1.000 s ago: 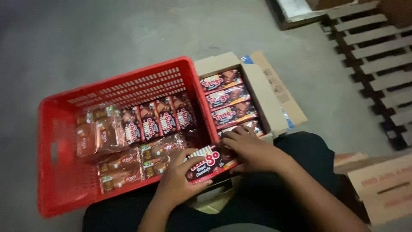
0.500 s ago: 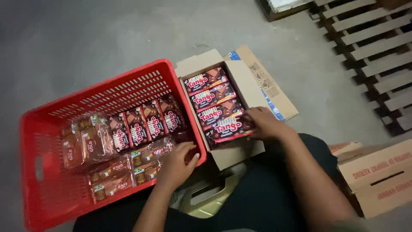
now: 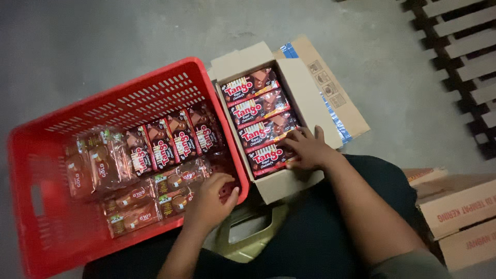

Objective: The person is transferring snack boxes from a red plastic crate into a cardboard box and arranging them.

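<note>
The right hand (image 3: 308, 150) lies flat, fingers spread, on the nearest dark red wafer packet (image 3: 269, 156) in an open brown cardboard carton (image 3: 305, 98). It presses down on the packet rather than closing round it, seemingly to seat it level with the three matching packets lined up beyond it; the four fill the carton in one neat column, which keeps them from sliding about. The carton's flaps are folded outward, so the contents are easy to reach from above.

The left hand (image 3: 211, 199) rests on the near rim of a red slotted plastic crate (image 3: 129, 103), fingers curled loosely over the edge and holding nothing, probably just to steady the crate. Its fingertips are close to the clear-wrapped brown snack packs (image 3: 134, 199) lying flat in the crate's near part. Behind those, a row of dark red chocolate packets (image 3: 175, 139) stands on edge, side by side, and more clear-wrapped brown packs are stacked toward the crate's left end.

Crate and carton touch along one side on the grey concrete floor (image 3: 103, 36), right in front of the person's dark-clad legs (image 3: 320, 227), so either hand can reach both. A pale plastic container with a handle (image 3: 248, 232) sits between the knees, another brown carton (image 3: 454, 206) lies to the right, and a dark wooden pallet (image 3: 465, 51) occupies the far right corner.
</note>
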